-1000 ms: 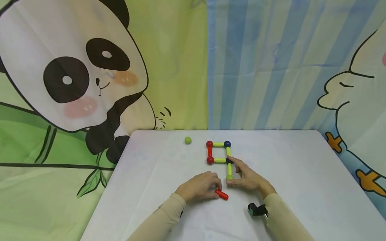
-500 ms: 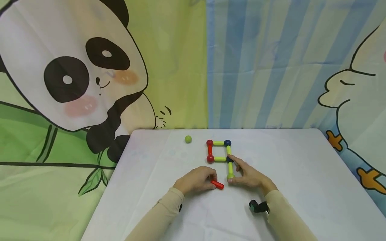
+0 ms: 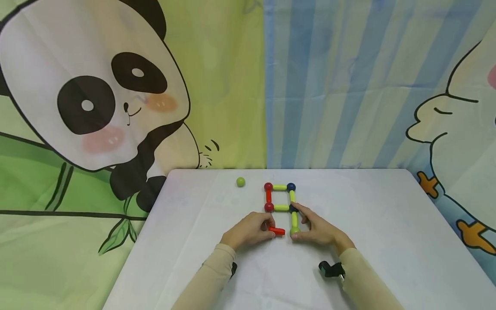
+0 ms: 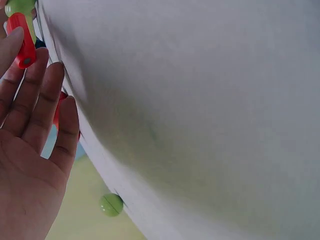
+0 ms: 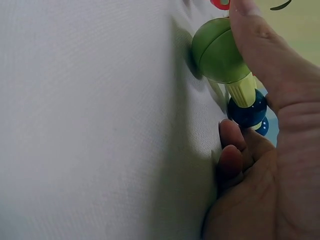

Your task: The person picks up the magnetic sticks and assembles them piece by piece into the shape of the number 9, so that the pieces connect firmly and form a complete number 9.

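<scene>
My left hand (image 3: pixel 249 231) pinches a short red rod (image 3: pixel 277 231) between thumb and fingers, its free end pointing at a green ball (image 3: pixel 295 231). In the left wrist view, the rod (image 4: pixel 23 47) shows a small metal disc on its end. A square of rods and balls lies flat, with red balls (image 3: pixel 269 207) on the left and dark blue balls (image 3: pixel 291 187) on the right. From its near right corner a yellow-green rod (image 3: pixel 295 219) runs to the green ball. My right hand (image 3: pixel 321 228) holds this leg, thumb on the green ball (image 5: pixel 220 52), index finger at the corner's blue ball.
A loose green ball (image 3: pixel 240 181) sits near the far edge of the white table (image 3: pixel 379 215). Black wrist-camera mounts (image 3: pixel 331 270) hang by the sleeves. A curtain with a printed panda (image 3: pixel 89 105) stands behind the table.
My left hand has moved away from me, carrying the red rod to beside the green ball and turning it level. The right hand keeps its place on the frame.
</scene>
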{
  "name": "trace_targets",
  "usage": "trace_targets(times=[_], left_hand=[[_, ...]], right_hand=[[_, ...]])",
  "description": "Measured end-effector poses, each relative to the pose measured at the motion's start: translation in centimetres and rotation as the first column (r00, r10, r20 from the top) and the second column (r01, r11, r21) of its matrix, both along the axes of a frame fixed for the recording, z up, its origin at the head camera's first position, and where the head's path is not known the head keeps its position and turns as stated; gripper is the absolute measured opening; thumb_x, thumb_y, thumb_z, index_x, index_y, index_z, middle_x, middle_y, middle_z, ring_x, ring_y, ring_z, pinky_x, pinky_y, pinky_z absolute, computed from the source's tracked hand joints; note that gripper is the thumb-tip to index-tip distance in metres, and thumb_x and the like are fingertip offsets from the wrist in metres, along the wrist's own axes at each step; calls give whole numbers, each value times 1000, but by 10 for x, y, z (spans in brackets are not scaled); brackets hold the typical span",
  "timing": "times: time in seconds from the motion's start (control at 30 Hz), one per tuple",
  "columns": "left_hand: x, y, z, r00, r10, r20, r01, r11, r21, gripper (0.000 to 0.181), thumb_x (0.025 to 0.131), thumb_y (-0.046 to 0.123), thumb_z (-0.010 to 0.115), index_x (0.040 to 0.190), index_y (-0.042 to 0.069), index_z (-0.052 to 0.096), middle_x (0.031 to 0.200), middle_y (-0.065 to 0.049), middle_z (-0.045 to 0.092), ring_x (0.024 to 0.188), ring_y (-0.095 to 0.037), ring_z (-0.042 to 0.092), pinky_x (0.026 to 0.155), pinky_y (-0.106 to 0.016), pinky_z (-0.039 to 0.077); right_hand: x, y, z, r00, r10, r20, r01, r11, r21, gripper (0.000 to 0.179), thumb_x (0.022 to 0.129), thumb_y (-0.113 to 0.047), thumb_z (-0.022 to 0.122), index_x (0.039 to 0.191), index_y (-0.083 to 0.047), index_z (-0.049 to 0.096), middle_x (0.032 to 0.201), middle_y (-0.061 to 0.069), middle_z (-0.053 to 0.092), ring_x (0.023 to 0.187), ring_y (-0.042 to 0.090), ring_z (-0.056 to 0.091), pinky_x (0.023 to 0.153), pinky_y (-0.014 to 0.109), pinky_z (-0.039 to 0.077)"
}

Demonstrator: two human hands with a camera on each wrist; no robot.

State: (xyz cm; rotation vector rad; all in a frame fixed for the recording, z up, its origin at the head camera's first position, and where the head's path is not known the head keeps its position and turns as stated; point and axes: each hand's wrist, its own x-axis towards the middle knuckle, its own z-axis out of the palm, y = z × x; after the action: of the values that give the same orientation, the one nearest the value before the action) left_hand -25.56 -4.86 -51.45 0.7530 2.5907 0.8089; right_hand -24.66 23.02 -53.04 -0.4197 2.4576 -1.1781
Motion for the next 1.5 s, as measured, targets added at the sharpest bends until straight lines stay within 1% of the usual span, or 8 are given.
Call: trace_targets(times=[0.1,0.3,0.47,0.63,0.87,1.07,1.3,1.5], left_hand=[[-2,-1,0,1000,7,4,-7,1000,4,19,91,30,80,104,28,66,85,12,62,80,-6,57,75,-23,49],[-5,-1,2,1000,-8,-7,8,1000,11,19,91,29,80,104,27,66,87,13,62,80,-6,56,75,-23,49],[-6,-1,3,1000,7,18,-8,1000,13,18,91,28,81,102,27,67,86,11,62,80,-7,56,74,-23,48],[-5,3,2,1000,4,3,-5,1000,22,18,90,29,81,101,27,68,85,12,62,80,-6,56,74,-23,48],[-1,11,2,999,-27,34,27,1000,15,17,88,29,83,99,28,69,84,13,62,79,-6,55,73,-22,48],[0,11,0,1000,-18,14,18,1000,-1,16,89,29,82,99,27,69,83,13,62,78,-5,55,72,-22,47],[-1,9,-2,1000,-20,-12,21,999,39,16,90,30,81,99,26,69,82,15,62,76,-3,56,71,-21,47],[-2,12,-3,1000,-13,-20,14,999,44,16,89,30,81,99,26,69,81,15,62,75,-2,56,72,-20,48]], right_hand=[[1,0,-1,1000,-6,3,6,1000,3,104,82,-43,87,164,-33,23,123,10,46,110,26,43,85,40,39],[1,0,2,1000,-9,-7,9,1000,-7,104,82,-42,86,164,-32,23,123,12,46,109,27,43,83,40,39],[2,-1,3,1000,5,-6,-5,1000,-9,103,83,-42,86,164,-30,22,122,13,45,108,27,43,82,39,38],[2,-2,2,1000,-9,-20,9,1000,-6,103,82,-44,86,164,-32,24,123,12,46,110,27,43,85,39,39],[8,5,-2,999,-1,-36,1,1000,-8,104,83,-43,86,164,-26,23,119,12,45,107,26,42,80,37,38],[10,4,-6,998,10,-57,-12,999,-31,102,84,-40,85,164,-24,24,117,13,45,104,26,42,79,37,37],[5,-2,-4,999,-21,-29,20,1000,-14,103,81,-43,87,163,-30,26,120,11,46,109,27,42,83,40,38],[2,-3,-4,999,-12,-42,11,1000,-18,103,81,-42,87,163,-29,26,119,11,46,109,27,42,83,40,38]])
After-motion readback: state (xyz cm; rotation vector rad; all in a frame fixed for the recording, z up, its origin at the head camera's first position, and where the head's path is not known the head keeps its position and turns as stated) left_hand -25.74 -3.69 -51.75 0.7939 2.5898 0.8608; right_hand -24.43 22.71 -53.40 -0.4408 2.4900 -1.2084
